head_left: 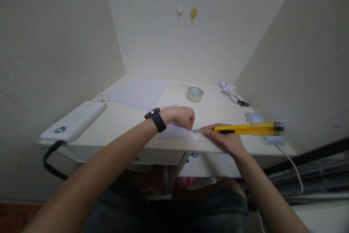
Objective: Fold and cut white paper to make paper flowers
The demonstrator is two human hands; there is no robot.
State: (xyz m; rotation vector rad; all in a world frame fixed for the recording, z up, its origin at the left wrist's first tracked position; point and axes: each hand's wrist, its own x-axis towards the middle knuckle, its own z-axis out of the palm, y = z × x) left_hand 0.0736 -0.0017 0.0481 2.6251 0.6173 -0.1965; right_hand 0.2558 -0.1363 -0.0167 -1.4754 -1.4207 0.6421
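My right hand (223, 139) grips a yellow utility knife (240, 129), its blade tip pointing left at a small white paper piece (174, 130) near the desk's front edge. My left hand (182, 116), with a black watch on the wrist, is curled in a fist and presses down on that paper. The blade tip meets the paper's right edge just beside my left knuckles.
On the pale desk (122, 120) lie a large white sheet (139, 92), a tape roll (194, 94), a folded paper shape (225, 87) and black scissors (242, 103). A white device with a black strap (73, 121) sits at the left edge. Walls close in on three sides.
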